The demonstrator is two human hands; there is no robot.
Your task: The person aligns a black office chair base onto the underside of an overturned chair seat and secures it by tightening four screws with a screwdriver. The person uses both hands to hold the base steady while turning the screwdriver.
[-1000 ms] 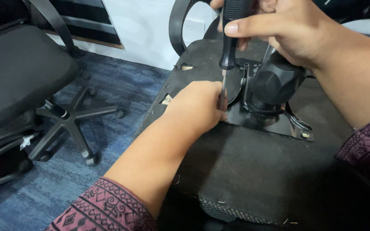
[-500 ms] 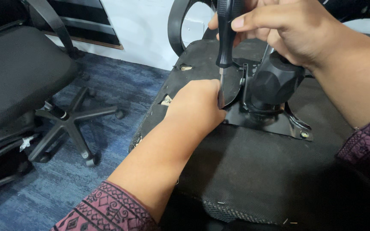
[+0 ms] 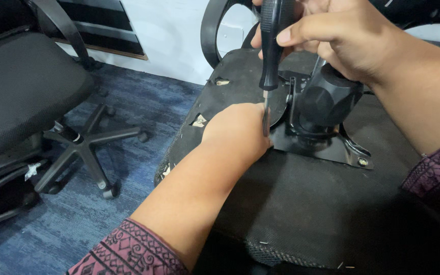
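Screwdriver (image 3: 271, 48): black handle, short steel shaft, held upright with the tip pointing down at the left edge of the mounting plate (image 3: 327, 147). The plate is black metal, bolted flat to the underside of the upturned chair seat (image 3: 306, 203), and carries a bulky black mechanism housing (image 3: 327, 102) on top

One head-worn camera looks steeply down, close over the upturned chair seat (image 3: 301, 203).

Left hand (image 3: 238, 130) curled low — right hand (image 3: 342, 35) fisted above it.
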